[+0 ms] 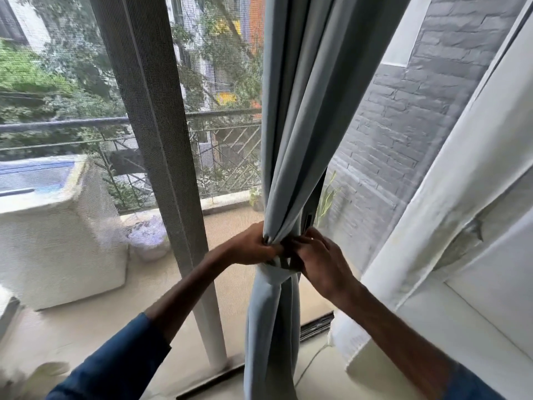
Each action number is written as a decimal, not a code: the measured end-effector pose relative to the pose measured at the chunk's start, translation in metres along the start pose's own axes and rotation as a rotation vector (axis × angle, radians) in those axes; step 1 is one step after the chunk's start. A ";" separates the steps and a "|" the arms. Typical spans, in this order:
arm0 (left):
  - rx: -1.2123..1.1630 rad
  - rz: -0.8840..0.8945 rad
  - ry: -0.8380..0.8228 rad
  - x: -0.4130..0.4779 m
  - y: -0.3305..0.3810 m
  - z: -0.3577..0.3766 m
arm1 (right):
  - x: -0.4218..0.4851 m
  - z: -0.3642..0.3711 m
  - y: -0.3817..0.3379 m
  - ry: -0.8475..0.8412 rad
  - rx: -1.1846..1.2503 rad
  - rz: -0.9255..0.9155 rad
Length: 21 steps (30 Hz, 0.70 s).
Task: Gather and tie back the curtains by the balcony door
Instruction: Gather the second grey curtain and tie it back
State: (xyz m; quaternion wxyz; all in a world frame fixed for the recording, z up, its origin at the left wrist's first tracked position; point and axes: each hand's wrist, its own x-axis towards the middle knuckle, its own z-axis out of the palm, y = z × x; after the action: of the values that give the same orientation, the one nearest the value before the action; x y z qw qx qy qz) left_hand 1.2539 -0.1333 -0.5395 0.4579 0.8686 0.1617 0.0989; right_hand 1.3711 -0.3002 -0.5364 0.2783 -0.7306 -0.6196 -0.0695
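A pale blue-grey curtain [300, 116] hangs in the middle of the head view, bunched into a narrow waist. A band of the same cloth, the tie-back [274, 271], wraps around that waist. My left hand [253, 246] grips the gathered folds from the left, just above the band. My right hand [320, 261] is closed on the band from the right, its fingers partly hidden behind the fabric. Below the band the curtain falls loose to the floor.
A mesh screen door frame [161, 140] stands to the left of the curtain. Behind it are a balcony railing [225, 134] and a covered white box [57, 241]. A white sheer curtain [450, 197] hangs at right. The door track [315, 327] runs along the floor.
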 end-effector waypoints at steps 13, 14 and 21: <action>-0.107 0.069 -0.010 -0.009 0.010 -0.005 | 0.022 -0.028 -0.003 -0.161 0.064 0.158; -0.120 0.056 -0.026 -0.007 0.010 -0.007 | 0.020 -0.029 -0.006 -0.059 0.048 0.171; -0.137 0.026 -0.053 -0.006 0.015 0.001 | 0.021 -0.021 -0.005 -0.149 -0.348 -0.027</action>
State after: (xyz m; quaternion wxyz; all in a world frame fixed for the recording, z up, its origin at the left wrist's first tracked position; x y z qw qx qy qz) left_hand 1.2516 -0.1449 -0.5277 0.5189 0.8397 0.1310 0.0926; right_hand 1.3762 -0.2922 -0.5082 0.1003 -0.7624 -0.6269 -0.1249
